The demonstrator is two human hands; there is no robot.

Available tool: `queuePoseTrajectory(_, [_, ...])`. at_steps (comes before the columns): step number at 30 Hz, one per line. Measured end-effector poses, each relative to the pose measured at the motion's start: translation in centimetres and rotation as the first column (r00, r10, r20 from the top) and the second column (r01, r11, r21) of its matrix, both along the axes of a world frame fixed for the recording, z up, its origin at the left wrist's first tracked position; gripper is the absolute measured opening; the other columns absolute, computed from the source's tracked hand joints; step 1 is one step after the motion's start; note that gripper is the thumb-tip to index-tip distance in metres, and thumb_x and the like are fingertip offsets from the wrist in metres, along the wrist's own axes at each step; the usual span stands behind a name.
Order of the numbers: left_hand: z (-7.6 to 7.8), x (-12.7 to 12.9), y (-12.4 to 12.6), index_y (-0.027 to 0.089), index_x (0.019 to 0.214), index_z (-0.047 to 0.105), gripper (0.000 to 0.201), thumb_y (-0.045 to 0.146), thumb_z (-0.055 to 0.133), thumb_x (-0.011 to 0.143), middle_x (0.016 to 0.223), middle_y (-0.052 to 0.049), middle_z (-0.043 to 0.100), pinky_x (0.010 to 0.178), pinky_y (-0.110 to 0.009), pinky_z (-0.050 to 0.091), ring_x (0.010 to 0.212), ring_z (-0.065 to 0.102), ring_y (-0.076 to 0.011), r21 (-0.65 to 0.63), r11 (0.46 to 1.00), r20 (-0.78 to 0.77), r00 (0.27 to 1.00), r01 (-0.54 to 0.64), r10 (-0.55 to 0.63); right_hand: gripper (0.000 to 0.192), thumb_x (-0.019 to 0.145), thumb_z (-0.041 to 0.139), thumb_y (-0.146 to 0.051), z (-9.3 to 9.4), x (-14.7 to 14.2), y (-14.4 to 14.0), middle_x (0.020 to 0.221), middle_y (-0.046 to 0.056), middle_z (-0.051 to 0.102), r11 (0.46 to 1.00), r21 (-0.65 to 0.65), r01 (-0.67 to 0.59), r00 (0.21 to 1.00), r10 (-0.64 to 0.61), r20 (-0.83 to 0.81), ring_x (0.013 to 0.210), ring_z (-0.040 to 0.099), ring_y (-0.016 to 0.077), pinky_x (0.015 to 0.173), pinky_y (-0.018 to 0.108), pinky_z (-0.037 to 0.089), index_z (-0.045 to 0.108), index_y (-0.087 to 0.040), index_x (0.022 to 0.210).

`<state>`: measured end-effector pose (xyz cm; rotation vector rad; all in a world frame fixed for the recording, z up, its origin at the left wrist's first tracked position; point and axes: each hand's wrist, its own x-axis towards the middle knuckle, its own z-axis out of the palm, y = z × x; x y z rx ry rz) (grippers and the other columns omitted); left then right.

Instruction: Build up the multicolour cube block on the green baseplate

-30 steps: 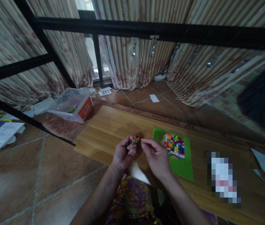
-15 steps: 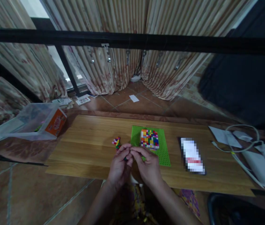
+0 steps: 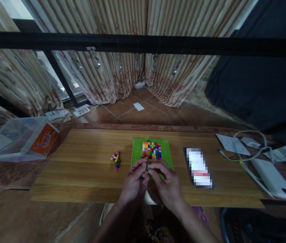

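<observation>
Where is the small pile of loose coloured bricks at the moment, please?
In the head view, the loose bricks lie on the wooden board, just left of the green baseplate and ahead-left of the left hand.

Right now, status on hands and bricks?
Left hand and right hand pinch a green brick together. Brick block on baseplate. Loose bricks left.

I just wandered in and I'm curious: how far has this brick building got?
Done: a many-coloured brick block stands on the green baseplate. In hand: the left hand and right hand pinch a small green piece together. Left: a little pile of loose bricks lies on the wooden board, unused.
</observation>
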<state>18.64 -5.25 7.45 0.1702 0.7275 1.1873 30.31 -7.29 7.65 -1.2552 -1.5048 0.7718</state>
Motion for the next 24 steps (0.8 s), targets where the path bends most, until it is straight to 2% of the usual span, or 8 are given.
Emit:
queuePoseTrajectory(3, [0.1,-0.1,0.7,0.012,0.081,0.067,0.034,0.02,0.087,0.055,0.071,0.002,0.056,0.041,-0.012,0.025,0.05,0.036,-0.0001,-0.007,1.0,-0.034,0.999,0.023,-0.023,0.015,0.09,0.053,-0.031,0.4,2.6,2.0,0.095,0.003,0.067,0.996,-0.018,0.086,0.992,-0.084,0.093,0.09,0.064,0.0172,0.08,0.03,0.051,0.066,-0.025,0.094])
queuePoseTrajectory(6, [-0.3,-0.9,1.6,0.011,0.081,0.066,0.034,0.022,0.086,0.056,0.071,0.001,0.057,0.041,-0.013,0.023,0.05,0.036,-0.0004,-0.017,1.0,-0.094,0.995,0.023,-0.025,0.019,0.089,0.052,-0.034,0.2,5.3,5.3,0.093,0.005,0.068,0.984,-0.032,0.173,0.956,-0.161,0.244,0.087,0.064,0.0194,0.078,0.033,0.05,0.067,-0.023,0.093])
queuePoseTrajectory(11, [-1.6,-2.2,2.2,0.01,0.082,0.065,0.034,0.027,0.084,0.059,0.071,0.001,0.056,0.04,-0.015,0.024,0.05,0.037,-0.0018,-0.023,0.999,-0.224,0.974,0.029,-0.033,0.018,0.087,0.051,-0.03,-1.3,6.9,9.6,0.096,0.004,0.068,0.994,-0.077,0.073,0.942,-0.044,0.332,0.089,0.064,0.0182,0.08,0.032,0.048,0.067,-0.022,0.09])
queuePoseTrajectory(18, [-2.6,-2.3,2.7,0.01,0.084,0.065,0.034,0.026,0.082,0.06,0.072,0.001,0.056,0.04,-0.014,0.024,0.05,0.038,-0.0011,-0.079,0.997,-0.257,0.966,0.006,-0.026,0.017,0.086,0.054,-0.029,-1.7,6.7,10.4,0.095,0.002,0.071,0.991,-0.132,0.011,0.945,0.033,0.325,0.089,0.066,0.0179,0.08,0.031,0.048,0.069,-0.022,0.09])
queuePoseTrajectory(24, [-3.0,-2.1,3.5,0.01,0.082,0.066,0.03,0.025,0.081,0.061,0.069,0.002,0.056,0.04,-0.014,0.023,0.049,0.038,-0.0007,-0.065,0.997,-0.25,0.967,0.032,-0.048,0.016,0.083,0.058,-0.029,-1.6,7.2,11.2,0.089,0.002,0.073,0.976,-0.218,-0.023,0.949,0.09,0.302,0.082,0.067,0.0176,0.076,0.032,0.05,0.071,-0.023,0.089])
